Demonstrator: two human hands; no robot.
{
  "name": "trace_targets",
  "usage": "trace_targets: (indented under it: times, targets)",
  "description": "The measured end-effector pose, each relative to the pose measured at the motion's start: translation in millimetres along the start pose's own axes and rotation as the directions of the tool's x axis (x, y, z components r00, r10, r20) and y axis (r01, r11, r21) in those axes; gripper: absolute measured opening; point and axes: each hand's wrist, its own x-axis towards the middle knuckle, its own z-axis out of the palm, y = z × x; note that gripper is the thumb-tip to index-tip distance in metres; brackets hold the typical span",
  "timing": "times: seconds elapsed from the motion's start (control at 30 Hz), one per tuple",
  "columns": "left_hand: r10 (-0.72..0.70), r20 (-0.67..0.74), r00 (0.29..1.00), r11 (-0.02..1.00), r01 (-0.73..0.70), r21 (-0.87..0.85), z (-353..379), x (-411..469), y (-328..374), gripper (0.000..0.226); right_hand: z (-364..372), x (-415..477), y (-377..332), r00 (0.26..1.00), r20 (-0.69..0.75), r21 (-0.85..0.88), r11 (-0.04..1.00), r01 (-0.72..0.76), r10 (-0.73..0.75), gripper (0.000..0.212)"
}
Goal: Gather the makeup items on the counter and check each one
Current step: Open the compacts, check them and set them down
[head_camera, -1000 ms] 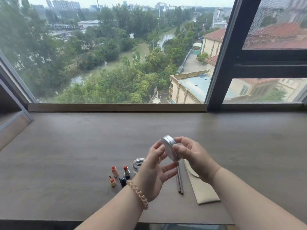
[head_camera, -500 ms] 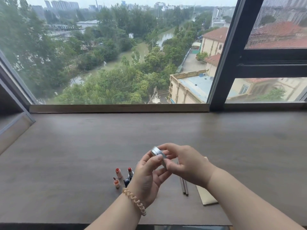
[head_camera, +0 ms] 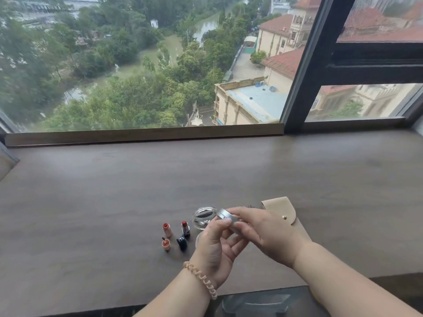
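Observation:
Both hands hold a small round silver tin (head_camera: 225, 215) just above the brown counter (head_camera: 91, 191). My left hand (head_camera: 217, 245), with a beaded bracelet on its wrist, pinches the tin's near edge. My right hand (head_camera: 263, 234) grips it from the right with curled fingers. Left of the hands stand an open red lipstick (head_camera: 185, 228), its black cap (head_camera: 182, 242), and two small peach tubes (head_camera: 167, 229) (head_camera: 166, 244). A clear glass jar (head_camera: 202, 217) sits just behind the tin. Part of a round lid (head_camera: 198, 237) shows below the jar.
A beige pouch (head_camera: 286, 213) with a brass snap lies right of the hands, partly under my right wrist. A large window with a wooden sill (head_camera: 142, 135) and dark frame (head_camera: 302, 65) runs along the counter's far edge. The counter's near edge is by my forearms.
The hands have lowered the silver tin toward the counter and turned it from edge-on upright to lying flatter. The camera has tilted downward, and the pouch's flap now shows.

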Motion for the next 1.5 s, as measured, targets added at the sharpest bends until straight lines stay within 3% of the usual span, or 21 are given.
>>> trace_targets:
  times: [0.13, 0.2, 0.3, 0.43, 0.47, 0.57, 0.7, 0.8, 0.97, 1.1, 1.4, 1.5]
  targets:
    - [-0.055, 0.028, 0.998, 0.997, 0.056, -0.057, -7, 3, -11, 0.051, 17, -8, 18, 0.970, -0.211, 0.219, 0.973, -0.069, 0.117, 0.029]
    - [-0.081, 0.043, 0.996, 0.993, 0.084, -0.086, -9, 3, -14, 0.047, 22, -10, 22, 0.945, -0.268, 0.313, 0.945, -0.100, 0.189, 0.036]
    - [-0.112, 0.041, 0.993, 0.987, 0.116, -0.112, -11, 4, -15, 0.041, 29, -10, 32, 0.946, -0.191, 0.455, 0.878, -0.150, 0.261, 0.058]
    - [-0.128, 0.009, 0.992, 0.986, 0.128, -0.105, -15, 9, -11, 0.051, 29, 1, 37, 0.961, -0.119, 0.517, 0.842, -0.154, 0.249, 0.016]
    - [-0.123, 0.004, 0.992, 0.988, 0.123, -0.095, -14, 10, -12, 0.047, 28, 5, 40, 0.958, -0.144, 0.514, 0.846, -0.143, 0.249, 0.018]
    - [-0.133, -0.047, 0.990, 0.990, 0.135, 0.045, -10, 7, -16, 0.034, 22, 13, 51, 0.932, -0.225, 0.514, 0.847, -0.135, 0.285, 0.055]
    - [-0.130, -0.195, 0.972, 0.959, 0.173, 0.223, -5, 6, -34, 0.044, 20, 25, 81, 0.924, -0.183, 0.552, 0.813, -0.187, 0.337, 0.051]
    - [-0.113, -0.295, 0.949, 0.945, 0.195, 0.264, 0, 6, -46, 0.048, 24, 29, 95, 0.933, -0.110, 0.574, 0.788, -0.221, 0.341, 0.062]
    - [-0.031, -0.484, 0.875, 0.932, 0.199, 0.301, -1, 8, -61, 0.043, 35, 39, 111, 0.940, 0.009, 0.469, 0.829, -0.305, 0.341, 0.048]
    - [0.003, -0.605, 0.796, 0.926, 0.226, 0.302, -2, 12, -70, 0.038, 43, 45, 121, 0.941, 0.085, 0.343, 0.877, -0.336, 0.327, 0.049]
    - [0.103, -0.729, 0.676, 0.933, 0.188, 0.306, -1, 25, -85, 0.042, 49, 68, 128, 0.924, 0.057, 0.029, 0.924, -0.381, 0.379, 0.050]
    - [0.152, -0.767, 0.624, 0.922, 0.189, 0.337, 1, 29, -86, 0.041, 54, 70, 129, 0.923, 0.037, 0.029, 0.923, -0.384, 0.383, 0.038]
